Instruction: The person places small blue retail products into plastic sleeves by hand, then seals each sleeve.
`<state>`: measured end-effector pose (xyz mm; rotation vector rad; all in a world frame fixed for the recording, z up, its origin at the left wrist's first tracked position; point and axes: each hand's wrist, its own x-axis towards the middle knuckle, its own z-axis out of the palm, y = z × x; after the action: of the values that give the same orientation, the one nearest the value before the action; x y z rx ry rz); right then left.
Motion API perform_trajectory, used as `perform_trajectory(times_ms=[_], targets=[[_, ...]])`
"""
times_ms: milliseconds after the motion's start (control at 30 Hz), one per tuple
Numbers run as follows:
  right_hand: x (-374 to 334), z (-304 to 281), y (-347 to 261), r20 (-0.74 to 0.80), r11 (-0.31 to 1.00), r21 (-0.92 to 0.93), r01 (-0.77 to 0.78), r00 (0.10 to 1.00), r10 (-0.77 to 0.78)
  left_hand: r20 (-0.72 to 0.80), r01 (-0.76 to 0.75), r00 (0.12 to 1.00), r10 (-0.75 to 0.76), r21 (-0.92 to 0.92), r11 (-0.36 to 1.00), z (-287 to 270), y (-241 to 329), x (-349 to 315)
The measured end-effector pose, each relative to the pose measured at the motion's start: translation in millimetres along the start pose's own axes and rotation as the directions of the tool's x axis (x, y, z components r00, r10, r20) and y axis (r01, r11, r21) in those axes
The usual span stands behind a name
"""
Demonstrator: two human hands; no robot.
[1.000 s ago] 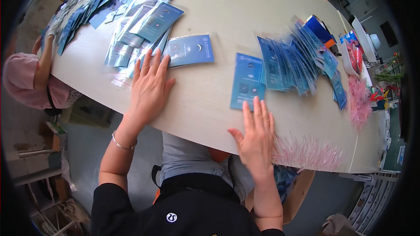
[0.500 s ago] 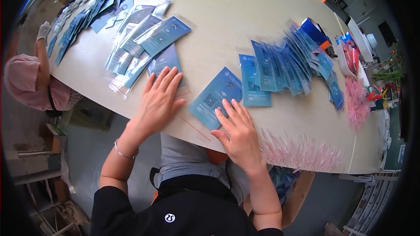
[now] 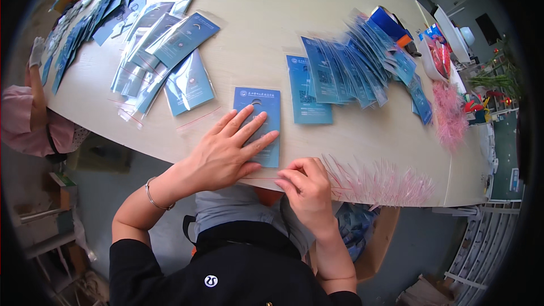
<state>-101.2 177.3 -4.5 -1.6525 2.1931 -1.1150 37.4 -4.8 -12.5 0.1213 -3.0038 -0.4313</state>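
Observation:
My left hand (image 3: pixel 235 141) lies spread over a blue printed card (image 3: pixel 266 99) near the front edge of the table, covering much of it. Below the card, a thin red seal line marks the mouth of a clear plastic bag (image 3: pixel 265 178). At the right end of that line my right hand (image 3: pixel 307 188) is closed, thumb and forefinger pinching the bag's edge. Whether the card is inside this bag is hard to make out. To the left rests a bagged blue card (image 3: pixel 191 86), beside a pile of bagged cards (image 3: pixel 184 39).
A fanned row of blue cards (image 3: pixel 340 76) lies on the right, with a tape dispenser (image 3: pixel 391 25) behind. Clear bags with red lines (image 3: pixel 385 184) are spread along the front edge. Pink shredded filler (image 3: pixel 449 116) sits far right. Another person's gloved hand (image 3: pixel 37 51) is at far left.
My left hand has moved right, off the bagged card and onto the single card, which now stands straighter. My right hand has left the card and pinches the bag edge. The view has shifted slightly.

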Motion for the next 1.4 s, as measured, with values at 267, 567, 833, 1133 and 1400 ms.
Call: perform_trajectory(times_ms=[267,567,833,1133,1400], targets=[[-13.8,11.3,-11.3,0.160,0.979,-0.169,0.111,0.983,-0.084,0.012,0.096,0.995,-0.097,0.071,0.993,-6.1,1.0,-3.5],[-17.2,10.1,1.9,-0.082,0.996,-0.090,-0.011,0.997,0.003,0.025,0.072,0.997,-0.072,0.009,0.997,-1.5,7.5,3.6],[-24.9,11.3,-12.0,0.157,0.991,-0.099,0.089,0.985,-0.073,-0.006,0.085,0.996,-0.084,0.037,0.996,-2.8,5.8,1.3],[-38.2,-22.8,7.2,-0.166,0.983,0.066,-0.172,0.969,0.181,-0.003,0.108,0.994,-0.108,0.055,0.993,-2.5,9.4,3.3],[-18.2,16.7,10.7,-0.152,0.995,-0.090,0.048,0.986,-0.061,-0.019,0.084,0.996,-0.083,0.037,0.996,0.1,9.7,4.1]])
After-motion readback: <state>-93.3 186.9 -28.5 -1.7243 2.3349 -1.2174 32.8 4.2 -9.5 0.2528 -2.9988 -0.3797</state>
